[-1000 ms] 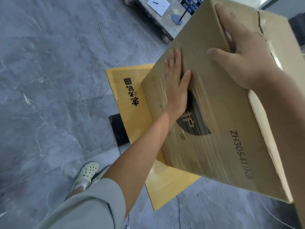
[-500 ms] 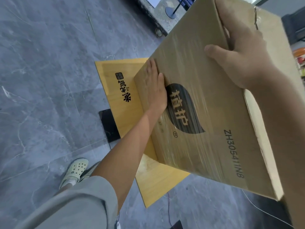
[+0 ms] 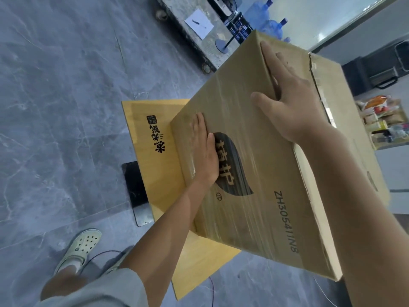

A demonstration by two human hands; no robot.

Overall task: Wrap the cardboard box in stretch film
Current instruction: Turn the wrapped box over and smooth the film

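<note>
A large brown cardboard box (image 3: 272,165) stands on a low yellow wooden table (image 3: 152,173). Its near face bears a dark leaf logo and the code ZH30541IN8, and glossy clear stretch film (image 3: 221,120) lies over that face. My left hand (image 3: 204,151) presses flat on the film at the box's lower left edge, fingers together. My right hand (image 3: 285,100) lies flat on the upper part of the face, fingers reaching over the top edge by the torn flap. No film roll is in view.
Grey marble-look floor (image 3: 66,85) surrounds the table. A black flat pad (image 3: 136,191) lies under its left side. My foot in a white clog (image 3: 81,247) is at lower left, beside a thin cable. A wheeled cart (image 3: 194,34), blue water bottles (image 3: 270,25) and shelves of goods (image 3: 380,120) stand behind.
My left hand slid down and left across the box face, from over the leaf logo to the lower left edge. My right hand stayed on the upper edge. The view shifted slightly.
</note>
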